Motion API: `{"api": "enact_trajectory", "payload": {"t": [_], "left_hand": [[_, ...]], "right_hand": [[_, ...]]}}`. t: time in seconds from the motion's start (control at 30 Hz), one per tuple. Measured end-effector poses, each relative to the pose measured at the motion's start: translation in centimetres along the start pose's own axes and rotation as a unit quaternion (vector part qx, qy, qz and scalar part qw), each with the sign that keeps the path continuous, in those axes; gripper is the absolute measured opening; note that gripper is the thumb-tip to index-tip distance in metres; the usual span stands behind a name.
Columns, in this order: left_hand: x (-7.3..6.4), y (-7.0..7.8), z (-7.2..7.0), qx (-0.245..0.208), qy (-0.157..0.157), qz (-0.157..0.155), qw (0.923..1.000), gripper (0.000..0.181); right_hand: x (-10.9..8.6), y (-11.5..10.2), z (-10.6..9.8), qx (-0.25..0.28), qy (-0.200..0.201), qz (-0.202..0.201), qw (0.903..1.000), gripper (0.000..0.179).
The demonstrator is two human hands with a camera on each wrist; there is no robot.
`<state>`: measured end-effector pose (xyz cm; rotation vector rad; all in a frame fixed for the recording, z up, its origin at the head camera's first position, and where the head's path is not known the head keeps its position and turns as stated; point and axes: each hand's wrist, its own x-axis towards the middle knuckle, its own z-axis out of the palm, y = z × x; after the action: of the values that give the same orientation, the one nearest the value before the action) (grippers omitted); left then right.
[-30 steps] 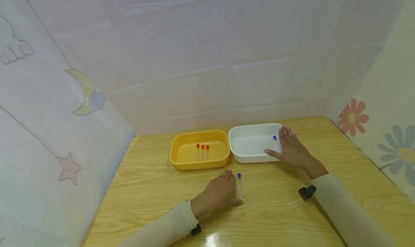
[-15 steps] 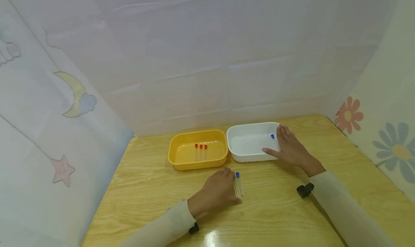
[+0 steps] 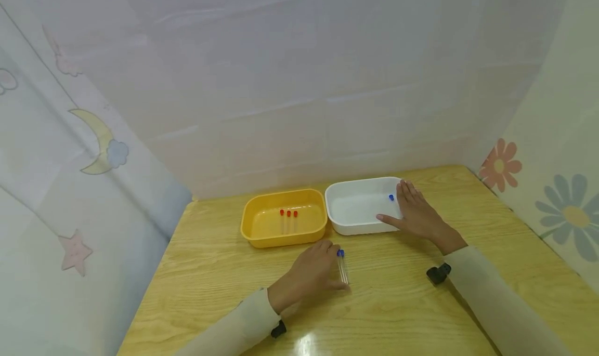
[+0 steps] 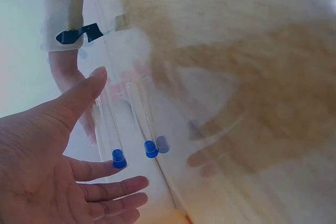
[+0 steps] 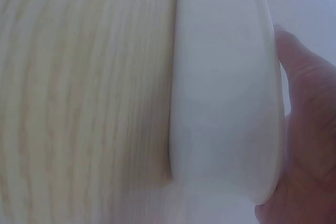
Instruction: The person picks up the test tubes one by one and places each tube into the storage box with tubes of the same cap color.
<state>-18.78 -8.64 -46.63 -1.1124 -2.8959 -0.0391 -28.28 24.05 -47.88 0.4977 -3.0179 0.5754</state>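
Note:
My left hand (image 3: 311, 270) is over the table, just in front of the yellow tray (image 3: 283, 241). In the left wrist view, its thumb and forefinger pinch a clear test tube (image 4: 110, 124) end to end, the forefinger at the blue cap. A second blue-capped test tube (image 4: 142, 114) lies beside it on the table; in the head view the two nearly overlap. My right hand (image 3: 421, 215) rests on the right end of the white tray (image 3: 362, 230), fingers straight, thumb spread along the front rim. Inside that tray shows one blue cap (image 3: 391, 197), its tube too faint to see.
Three red-capped tubes (image 3: 288, 223) lie side by side in the yellow tray, which stands against the white one. Both trays sit near the back of the wooden table (image 3: 374, 314). Printed cloth walls (image 3: 299, 86) close in the back and sides.
The left hand's fingers have closed on one blue-capped tube, which has shifted slightly until its cap nearly overlaps the other's. The right hand stays on the white tray. The head view has shifted a little.

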Motion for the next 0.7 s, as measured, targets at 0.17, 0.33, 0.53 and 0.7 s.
{"api": "enact_trajectory", "payload": {"t": [0.17, 0.33, 0.53, 0.7], "left_hand": [[0.0, 0.0, -0.2, -0.009, 0.004, 0.011, 0.9999, 0.085], [0.1, 0.0, -0.6, -0.013, 0.009, 0.018, 0.9997, 0.088], [0.3, 0.0, -0.9, -0.006, 0.022, 0.028, 0.9993, 0.091], [0.6, 0.0, -1.3, -0.004, 0.026, 0.031, 0.9992, 0.091]], "right_hand": [[-0.2, -0.2, -0.1, 0.003, -0.007, 0.003, 1.0000, 0.117], [-0.2, -0.3, -0.2, 0.001, -0.005, 0.002, 1.0000, 0.117], [-0.2, -0.2, -0.2, -0.002, -0.003, 0.000, 1.0000, 0.116], [-0.1, -0.2, -0.2, -0.004, -0.005, 0.002, 1.0000, 0.117]]}}
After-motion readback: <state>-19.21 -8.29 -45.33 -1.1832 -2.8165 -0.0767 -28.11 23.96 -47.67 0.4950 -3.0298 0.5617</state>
